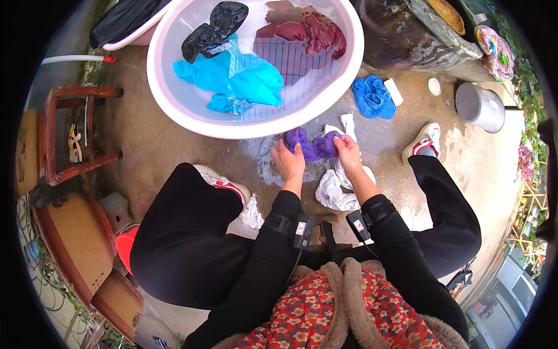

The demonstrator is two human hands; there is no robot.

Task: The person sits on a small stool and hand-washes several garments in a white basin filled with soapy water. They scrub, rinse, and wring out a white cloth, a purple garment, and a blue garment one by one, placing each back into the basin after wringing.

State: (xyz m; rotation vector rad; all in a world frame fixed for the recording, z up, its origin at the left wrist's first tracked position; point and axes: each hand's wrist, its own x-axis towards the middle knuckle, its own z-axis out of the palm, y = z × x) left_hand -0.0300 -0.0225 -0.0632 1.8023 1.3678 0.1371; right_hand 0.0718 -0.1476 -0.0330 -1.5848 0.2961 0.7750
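A small purple cloth item (310, 148) is stretched between both hands, low over the wet ground near the tub's front rim. My left hand (289, 161) pinches its left end, and my right hand (347, 150) grips its right end. White cloths (335, 192) lie on the ground beneath and beside my right forearm. Just beyond my hands stands a large white plastic tub (209, 127) of water. Light blue cloth (253, 78), black cloth (209, 35) and dark red cloth (320, 35) are in it. A wet blue cloth (374, 97) lies right of the tub.
Beside the blue cloth is a white block (393, 91). Farther right are a round white lid (434, 86) and a grey bucket (479, 107) on its side. A large dark vat (405, 43) stands behind them. On the left are a reddish wooden stool (52, 135) and a white hose (74, 59).
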